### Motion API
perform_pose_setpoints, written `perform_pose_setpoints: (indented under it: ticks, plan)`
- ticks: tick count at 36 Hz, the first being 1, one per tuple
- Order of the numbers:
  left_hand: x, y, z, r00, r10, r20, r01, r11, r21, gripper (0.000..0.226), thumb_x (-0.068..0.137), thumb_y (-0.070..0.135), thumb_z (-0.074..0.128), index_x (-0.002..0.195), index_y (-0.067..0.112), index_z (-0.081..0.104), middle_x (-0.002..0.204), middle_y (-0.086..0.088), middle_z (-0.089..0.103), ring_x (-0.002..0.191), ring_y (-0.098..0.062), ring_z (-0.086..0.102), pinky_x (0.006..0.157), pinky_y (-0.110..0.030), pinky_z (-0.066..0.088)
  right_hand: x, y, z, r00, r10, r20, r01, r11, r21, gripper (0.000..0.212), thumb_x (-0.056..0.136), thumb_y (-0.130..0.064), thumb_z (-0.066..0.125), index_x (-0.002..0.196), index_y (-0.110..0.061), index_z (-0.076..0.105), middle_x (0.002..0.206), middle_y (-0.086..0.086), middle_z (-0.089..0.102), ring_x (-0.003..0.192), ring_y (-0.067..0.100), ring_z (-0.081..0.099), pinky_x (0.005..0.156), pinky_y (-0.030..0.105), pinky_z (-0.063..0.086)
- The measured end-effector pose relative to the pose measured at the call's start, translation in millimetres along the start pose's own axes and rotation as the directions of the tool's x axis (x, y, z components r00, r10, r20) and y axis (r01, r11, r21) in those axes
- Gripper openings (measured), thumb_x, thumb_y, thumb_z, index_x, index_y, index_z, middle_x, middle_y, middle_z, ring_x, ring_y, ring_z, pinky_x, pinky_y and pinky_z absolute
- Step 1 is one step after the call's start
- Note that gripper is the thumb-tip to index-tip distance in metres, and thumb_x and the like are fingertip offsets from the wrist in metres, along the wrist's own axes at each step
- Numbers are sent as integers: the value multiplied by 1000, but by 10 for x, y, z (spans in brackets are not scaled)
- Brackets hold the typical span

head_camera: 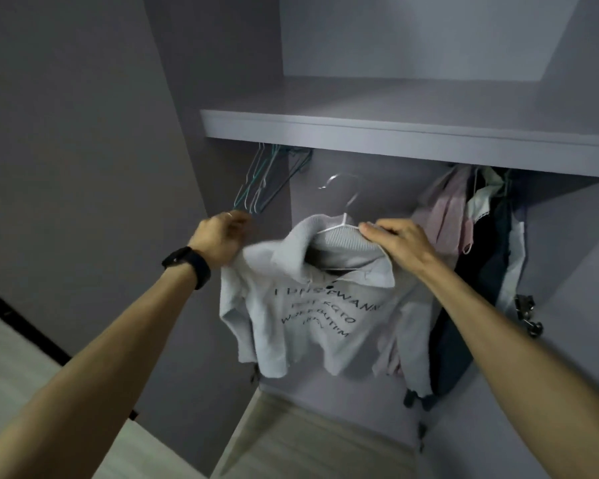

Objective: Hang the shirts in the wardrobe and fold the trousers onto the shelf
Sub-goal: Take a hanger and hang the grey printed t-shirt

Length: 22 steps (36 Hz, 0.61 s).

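The pale grey shirt (pixel 312 316) hangs between the two hands, its shoulder line running from one hand to the other and its hem pointing down. It is a soft hooded top with dark lettering, set on a white hanger (pixel 343 223) whose blurred hook rises above the right hand. The left hand (pixel 218 236) grips the shoulder fabric with curled fingers. The right hand (pixel 400 242) clamps hanger and collar together. Bare hangers (pixel 260 181) hang just above the left hand.
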<state>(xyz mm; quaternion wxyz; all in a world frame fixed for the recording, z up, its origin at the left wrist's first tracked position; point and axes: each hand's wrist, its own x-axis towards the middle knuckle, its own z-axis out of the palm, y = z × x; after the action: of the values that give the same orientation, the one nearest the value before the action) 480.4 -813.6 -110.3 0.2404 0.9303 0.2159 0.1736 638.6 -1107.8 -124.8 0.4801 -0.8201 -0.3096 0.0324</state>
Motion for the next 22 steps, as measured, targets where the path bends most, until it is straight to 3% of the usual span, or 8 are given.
perform_pose_setpoints:
  ticks: [1,3,5,7,9,11,17,22]
  plan:
    - [-22,83,47,1000,-1,17,3,994,-113,27,101,20,53,123,28,68,124,4,69,116,-18,62,93,-16,42,18,-9,30,1000,11,8,-11,1000,-23,60,92,-48,68,63,1,50,58,4,39,57,10,37,59,32,25]
    - [-65,233,122,999,35,34,-27,975,-219,25,103,30,52,120,25,71,122,4,70,116,-16,62,97,-23,44,30,6,97,999,31,5,-31,998,-56,59,91,-50,68,74,6,62,60,13,49,58,10,41,55,27,28]
    - [-100,346,175,986,94,138,-73,986,-149,30,101,44,54,112,25,74,112,3,73,107,-17,65,93,-30,49,21,29,145,999,45,-13,-46,997,-69,56,90,-49,70,77,5,67,63,16,56,58,11,45,51,20,30]
    - [-139,463,209,963,130,235,-100,986,-135,40,96,57,54,103,23,75,97,4,75,93,-15,67,85,-30,52,21,43,169,997,68,-22,-70,993,-91,57,90,-49,70,71,3,61,57,4,49,56,10,42,50,18,31]
    - [-150,541,271,948,174,267,-144,981,-131,38,93,59,59,112,29,71,102,10,73,94,-9,66,87,-25,49,21,43,183,995,98,-4,-98,987,-124,56,91,-52,68,67,-3,56,57,-2,43,56,10,40,53,20,31]
    - [-118,562,346,943,225,245,-218,974,-55,42,91,52,65,128,31,61,111,9,68,100,-10,64,92,-29,51,21,54,188,990,135,35,-129,984,-121,60,94,-52,64,70,2,54,58,-1,39,59,14,40,60,29,33]
    - [-124,707,488,926,335,176,-360,923,137,37,94,54,57,124,33,65,126,4,59,115,-19,54,95,-41,49,-42,60,211,980,190,54,-188,981,-53,49,100,-43,57,67,-8,51,57,-3,34,61,15,40,65,32,34]
    - [-103,1025,628,955,278,101,-272,960,-68,33,101,50,47,89,29,68,84,4,70,80,-20,66,74,-42,56,-120,-103,303,979,167,113,-167,986,-10,40,104,-34,54,69,-16,49,57,-5,34,52,8,34,53,27,28]
